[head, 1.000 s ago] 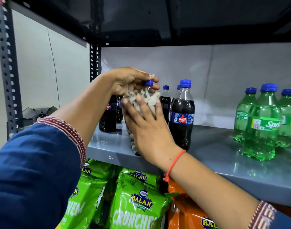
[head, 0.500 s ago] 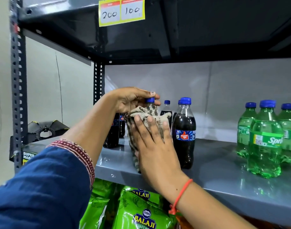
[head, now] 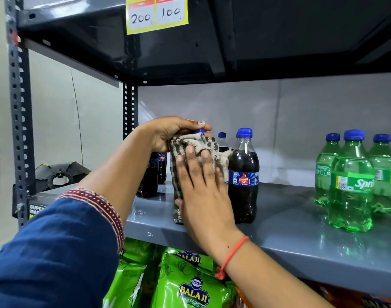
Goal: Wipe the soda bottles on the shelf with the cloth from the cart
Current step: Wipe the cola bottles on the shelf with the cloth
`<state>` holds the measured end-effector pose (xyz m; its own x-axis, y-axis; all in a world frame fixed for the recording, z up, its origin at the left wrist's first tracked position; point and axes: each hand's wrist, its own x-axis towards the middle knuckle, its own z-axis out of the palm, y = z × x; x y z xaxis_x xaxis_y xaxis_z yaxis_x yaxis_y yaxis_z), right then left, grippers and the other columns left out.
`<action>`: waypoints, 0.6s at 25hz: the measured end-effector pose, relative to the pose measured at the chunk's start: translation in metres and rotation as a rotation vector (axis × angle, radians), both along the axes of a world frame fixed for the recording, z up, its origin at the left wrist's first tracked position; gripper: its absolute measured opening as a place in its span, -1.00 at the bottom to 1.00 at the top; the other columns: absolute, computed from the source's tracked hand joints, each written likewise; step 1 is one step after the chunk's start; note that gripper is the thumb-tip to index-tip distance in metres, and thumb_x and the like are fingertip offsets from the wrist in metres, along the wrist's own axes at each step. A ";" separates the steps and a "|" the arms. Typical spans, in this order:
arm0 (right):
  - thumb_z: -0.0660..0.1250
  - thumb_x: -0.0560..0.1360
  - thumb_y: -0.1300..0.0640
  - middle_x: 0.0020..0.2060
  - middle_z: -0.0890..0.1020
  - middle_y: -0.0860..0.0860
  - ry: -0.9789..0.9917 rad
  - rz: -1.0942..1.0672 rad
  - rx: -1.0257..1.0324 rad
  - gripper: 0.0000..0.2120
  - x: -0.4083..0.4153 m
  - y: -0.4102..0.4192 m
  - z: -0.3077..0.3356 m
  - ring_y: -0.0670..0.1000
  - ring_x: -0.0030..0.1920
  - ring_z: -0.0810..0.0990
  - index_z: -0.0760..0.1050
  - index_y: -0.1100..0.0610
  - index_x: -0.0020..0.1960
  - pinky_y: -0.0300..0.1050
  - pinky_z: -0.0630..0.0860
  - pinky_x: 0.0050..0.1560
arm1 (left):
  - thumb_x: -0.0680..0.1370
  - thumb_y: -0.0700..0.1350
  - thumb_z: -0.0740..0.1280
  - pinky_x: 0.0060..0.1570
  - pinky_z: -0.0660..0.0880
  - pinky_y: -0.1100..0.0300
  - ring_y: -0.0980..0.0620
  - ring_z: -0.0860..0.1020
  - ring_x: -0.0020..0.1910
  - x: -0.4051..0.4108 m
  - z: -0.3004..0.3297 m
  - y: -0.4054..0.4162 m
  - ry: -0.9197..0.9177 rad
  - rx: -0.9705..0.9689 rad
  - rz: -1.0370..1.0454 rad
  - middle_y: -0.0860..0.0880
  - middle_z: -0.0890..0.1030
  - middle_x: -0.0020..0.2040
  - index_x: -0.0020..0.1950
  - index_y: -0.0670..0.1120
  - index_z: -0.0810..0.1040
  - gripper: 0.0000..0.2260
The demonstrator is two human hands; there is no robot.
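Note:
A dark cola bottle with a blue cap point(head: 199, 130) stands on the grey shelf point(head: 301, 232), almost wholly wrapped in a brown-and-beige checked cloth point(head: 179, 170). My left hand point(head: 170, 134) grips the bottle's neck and cap from above. Pressed flat against the front of the bottle, my right hand point(head: 203, 192) holds the cloth on it. Another cola bottle point(head: 243, 174) stands touching the cloth on the right. More cola bottles point(head: 150, 181) stand behind my left arm.
Three green Sprite bottles point(head: 351, 183) stand at the shelf's right. Green Balaji wafer bags point(head: 190, 285) fill the shelf below. A dark upper shelf with a yellow price tag point(head: 156, 14) hangs overhead. A slotted upright post point(head: 19, 121) is at the left.
The view has tilted up, showing the price tag above. My right hand has slid slightly down the bottle with the cloth; my left hand keeps its grip on the cap.

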<state>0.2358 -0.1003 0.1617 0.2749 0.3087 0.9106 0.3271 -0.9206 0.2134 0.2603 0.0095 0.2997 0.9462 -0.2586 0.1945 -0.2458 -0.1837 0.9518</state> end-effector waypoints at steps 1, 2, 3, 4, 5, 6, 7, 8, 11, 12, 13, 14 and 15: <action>0.48 0.19 -0.07 0.41 0.35 0.10 0.019 0.007 0.006 -0.14 -0.001 0.002 0.001 0.19 0.38 0.34 0.25 0.13 0.40 0.14 0.43 0.22 | 0.51 -0.11 0.24 -0.34 0.59 0.29 0.11 0.66 -0.32 0.000 0.000 0.000 -0.002 -0.002 -0.003 0.01 0.71 -0.31 0.01 -0.10 0.59 -0.83; 0.49 0.19 -0.04 0.41 0.34 0.11 0.043 0.018 0.032 -0.14 -0.001 0.004 0.003 0.21 0.38 0.32 0.24 0.12 0.41 0.15 0.44 0.20 | 0.50 -0.11 0.25 -0.32 0.59 0.28 0.10 0.66 -0.31 0.001 0.000 0.002 -0.006 0.001 -0.010 0.01 0.71 -0.29 0.01 -0.09 0.59 -0.82; 0.50 0.20 0.00 0.42 0.33 0.13 0.075 0.029 0.068 -0.14 -0.001 0.006 0.006 0.24 0.38 0.31 0.23 0.12 0.41 0.16 0.46 0.17 | 0.49 -0.10 0.26 -0.31 0.59 0.27 0.10 0.66 -0.29 0.001 0.000 0.002 -0.007 0.004 -0.016 0.00 0.71 -0.27 0.02 -0.09 0.60 -0.82; 0.50 0.21 0.06 0.43 0.31 0.15 0.108 0.038 0.093 -0.15 -0.001 0.007 0.009 0.27 0.38 0.29 0.22 0.11 0.42 0.15 0.50 0.12 | 0.48 -0.11 0.27 -0.30 0.60 0.26 0.09 0.66 -0.28 0.001 0.000 0.003 -0.004 0.001 -0.015 0.00 0.71 -0.25 0.02 -0.09 0.60 -0.82; 0.47 0.25 0.13 0.43 0.29 0.18 0.125 0.043 0.102 -0.18 -0.002 0.008 0.011 0.31 0.38 0.28 0.19 0.10 0.43 0.12 0.54 0.08 | 0.48 -0.11 0.28 -0.29 0.60 0.25 0.09 0.66 -0.26 0.001 -0.001 0.004 -0.004 -0.006 -0.011 -0.01 0.71 -0.22 0.02 -0.10 0.60 -0.82; 0.40 0.29 0.20 0.44 0.26 0.20 0.123 0.046 0.100 -0.23 -0.003 0.008 0.009 0.33 0.38 0.27 0.17 0.10 0.43 0.09 0.56 0.05 | 0.47 -0.12 0.28 -0.27 0.61 0.24 0.08 0.66 -0.23 0.001 -0.001 0.005 -0.006 -0.015 -0.006 -0.02 0.71 -0.18 0.04 -0.12 0.60 -0.81; 0.29 0.31 0.28 0.44 0.25 0.22 0.129 0.055 0.104 -0.28 -0.006 0.009 0.006 0.35 0.36 0.29 0.16 0.10 0.44 0.07 0.57 0.03 | 0.47 -0.13 0.29 -0.23 0.61 0.23 0.07 0.67 -0.20 0.002 -0.002 0.006 -0.009 -0.027 -0.001 -0.03 0.71 -0.15 0.06 -0.13 0.59 -0.79; 0.18 0.31 0.32 0.43 0.28 0.22 0.133 0.074 0.125 -0.32 -0.010 0.008 0.003 0.35 0.33 0.34 0.19 0.10 0.43 0.04 0.59 -0.02 | 0.47 -0.13 0.29 -0.20 0.62 0.22 0.06 0.67 -0.18 0.002 -0.003 0.006 -0.012 -0.041 0.002 -0.04 0.71 -0.14 0.07 -0.15 0.58 -0.78; -0.05 0.29 0.30 0.31 0.47 0.18 0.159 0.112 0.176 -0.36 -0.024 0.000 -0.004 0.28 0.15 0.54 0.36 0.08 0.34 -0.07 0.62 -0.33 | 0.49 -0.14 0.26 -0.10 0.61 0.24 0.07 0.67 -0.16 0.002 -0.003 0.005 -0.039 -0.067 -0.014 -0.04 0.72 -0.17 0.07 -0.16 0.57 -0.79; -0.07 0.27 0.29 0.28 0.51 0.14 0.147 0.096 0.164 -0.35 -0.030 -0.004 -0.005 0.23 0.11 0.58 0.40 0.07 0.31 -0.11 0.60 -0.41 | 0.49 -0.13 0.26 -0.08 0.60 0.24 0.07 0.67 -0.15 0.002 -0.003 0.005 -0.046 -0.056 -0.020 -0.03 0.72 -0.16 0.07 -0.15 0.57 -0.79; -0.03 0.27 0.29 0.27 0.53 0.11 0.128 0.084 0.141 -0.36 -0.037 -0.009 -0.006 0.19 0.09 0.60 0.42 0.05 0.30 -0.14 0.58 -0.46 | 0.49 -0.12 0.26 -0.06 0.60 0.24 0.08 0.67 -0.13 0.001 -0.002 0.004 -0.047 -0.035 -0.026 -0.02 0.72 -0.15 0.06 -0.13 0.57 -0.79; 0.05 0.26 0.28 0.28 0.53 0.08 0.109 0.084 0.113 -0.37 -0.045 -0.015 -0.007 0.17 0.09 0.60 0.42 0.04 0.30 -0.15 0.57 -0.48 | 0.48 -0.11 0.26 -0.05 0.59 0.24 0.08 0.67 -0.12 0.000 -0.002 0.004 -0.047 -0.003 -0.029 -0.01 0.72 -0.14 0.06 -0.11 0.58 -0.79; 0.14 0.23 0.29 0.30 0.51 0.06 0.104 0.094 0.086 -0.34 -0.054 -0.023 -0.009 0.15 0.12 0.58 0.39 0.03 0.33 -0.14 0.58 -0.46 | 0.47 -0.10 0.27 -0.05 0.59 0.25 0.08 0.66 -0.10 -0.003 0.001 0.005 -0.051 0.041 -0.019 0.00 0.72 -0.13 0.06 -0.10 0.58 -0.79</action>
